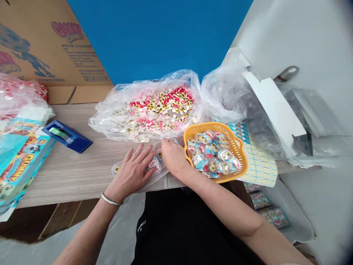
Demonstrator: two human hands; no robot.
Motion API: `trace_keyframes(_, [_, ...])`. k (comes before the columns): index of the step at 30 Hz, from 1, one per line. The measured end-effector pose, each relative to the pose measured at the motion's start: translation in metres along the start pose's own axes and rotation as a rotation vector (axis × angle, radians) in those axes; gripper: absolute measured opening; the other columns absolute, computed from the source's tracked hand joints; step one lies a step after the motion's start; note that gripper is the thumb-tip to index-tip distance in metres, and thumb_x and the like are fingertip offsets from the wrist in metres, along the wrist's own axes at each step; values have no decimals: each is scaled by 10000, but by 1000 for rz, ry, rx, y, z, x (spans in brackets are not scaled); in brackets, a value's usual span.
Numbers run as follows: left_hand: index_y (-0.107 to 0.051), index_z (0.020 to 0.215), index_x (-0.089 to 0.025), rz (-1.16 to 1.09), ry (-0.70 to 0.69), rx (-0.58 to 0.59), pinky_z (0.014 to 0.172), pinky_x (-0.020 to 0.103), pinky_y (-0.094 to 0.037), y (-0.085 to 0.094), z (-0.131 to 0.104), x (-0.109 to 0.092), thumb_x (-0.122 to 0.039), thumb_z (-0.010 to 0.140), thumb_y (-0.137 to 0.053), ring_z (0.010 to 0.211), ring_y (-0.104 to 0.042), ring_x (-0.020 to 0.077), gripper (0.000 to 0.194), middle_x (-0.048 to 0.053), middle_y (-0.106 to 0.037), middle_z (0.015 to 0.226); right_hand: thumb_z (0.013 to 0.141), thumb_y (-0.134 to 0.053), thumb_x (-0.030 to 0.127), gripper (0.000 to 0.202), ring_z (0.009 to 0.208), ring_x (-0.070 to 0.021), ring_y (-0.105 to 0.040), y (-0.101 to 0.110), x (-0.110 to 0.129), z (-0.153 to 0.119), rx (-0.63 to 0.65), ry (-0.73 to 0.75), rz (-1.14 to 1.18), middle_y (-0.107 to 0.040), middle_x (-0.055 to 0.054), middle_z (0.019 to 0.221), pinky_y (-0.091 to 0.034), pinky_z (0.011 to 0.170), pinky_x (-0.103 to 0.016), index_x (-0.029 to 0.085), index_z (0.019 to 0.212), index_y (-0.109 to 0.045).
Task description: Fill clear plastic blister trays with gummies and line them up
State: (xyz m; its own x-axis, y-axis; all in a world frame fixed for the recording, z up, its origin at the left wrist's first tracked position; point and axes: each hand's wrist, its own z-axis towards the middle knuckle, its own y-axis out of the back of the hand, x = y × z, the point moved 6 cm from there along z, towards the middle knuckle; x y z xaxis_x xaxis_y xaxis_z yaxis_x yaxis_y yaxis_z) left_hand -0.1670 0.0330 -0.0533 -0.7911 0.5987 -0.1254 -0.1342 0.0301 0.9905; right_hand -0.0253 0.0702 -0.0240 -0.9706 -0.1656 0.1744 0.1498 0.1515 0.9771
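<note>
My left hand (134, 170) lies flat with its fingers spread over a clear plastic sleeve (151, 179) that has small candy packs in it. Round packs (156, 165) show between my two hands, and another (116, 169) peeks out left of my fingers. My right hand (172, 156) is closed at the sleeve's right end, its fingertips turned down and mostly hidden; what they grip is not visible. Right beside it stands a yellow basket (243, 162) full of round candy packs (215, 165). Behind the hands lies a clear bag of red, white and yellow candies (165, 106).
A blue tape dispenser or similar tool (67, 136) and a turquoise candy box (24, 158) lie on the left of the table (74, 176). Cartons (55, 48) stand behind. Patterned sheets (259, 162), plastic bags (226, 88) and a white carton piece (275, 106) are at the right.
</note>
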Motion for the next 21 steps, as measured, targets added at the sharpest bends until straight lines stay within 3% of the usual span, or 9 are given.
trace_keyframes(10, [-463, 1510, -245, -11, -37, -37, 1223, 630, -202, 9, 4, -8, -440, 997, -452, 1540, -209, 353, 548, 83, -383, 1618, 1001, -329, 95, 298, 943, -267, -734, -6, 2, 2, 12, -25, -19, -715, -177, 1050, -567, 772, -343, 118, 1148, -587])
trace_keyframes(16, [-601, 1373, -233, -31, -74, -34, 1224, 652, -187, 11, 10, -15, -449, 982, -500, 1516, -279, 373, 458, 96, -499, 1542, 980, -359, 77, 299, 987, -242, -721, 10, -1, -4, 58, -8, -23, -699, -188, 1103, -556, 797, -295, 103, 1188, -573])
trace_keyframes(21, [-586, 1377, -192, -19, -11, -77, 1230, 660, -147, 17, 20, -26, -508, 953, -539, 1487, -337, 386, 531, 125, -551, 1490, 961, -369, 73, 318, 974, -274, -724, 10, -1, -10, 133, 32, -35, -705, -208, 1068, -561, 783, -326, 64, 1205, -574])
